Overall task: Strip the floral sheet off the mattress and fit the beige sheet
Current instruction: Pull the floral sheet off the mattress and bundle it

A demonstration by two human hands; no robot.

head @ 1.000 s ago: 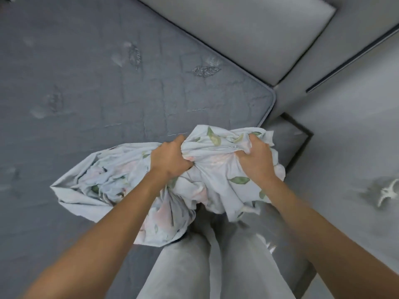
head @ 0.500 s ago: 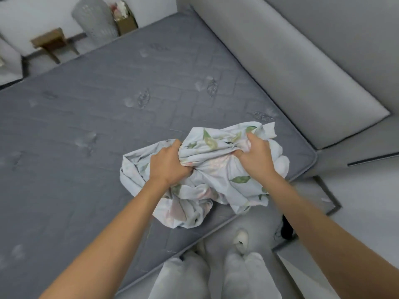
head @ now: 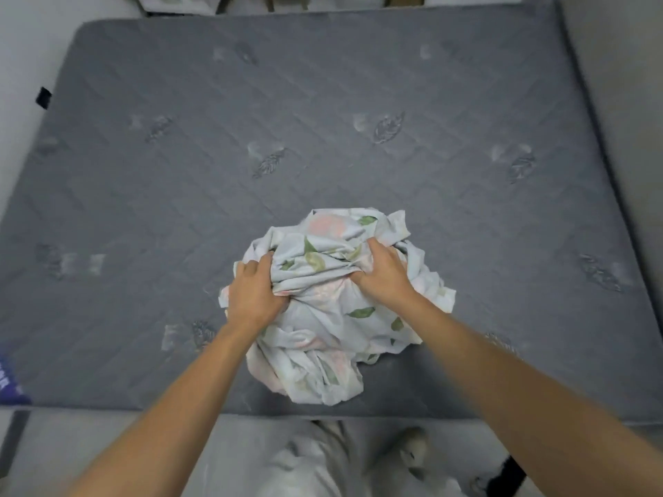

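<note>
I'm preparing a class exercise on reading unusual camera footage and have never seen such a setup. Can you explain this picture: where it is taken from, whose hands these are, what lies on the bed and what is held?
There is no machine here. A person wears a wide-angle camera on the head, so the one picture looks forward and down along their own arms. The big grey quilted surface is a bare mattress. On it, near the edge closest to the person, lies a bunched floral sheet, pale with green leaves and pink blooms. The left hand and the right hand each grip a fold of it. Below the mattress edge you see the person's light trousers and a foot. No beige sheet shows in this view.
</note>
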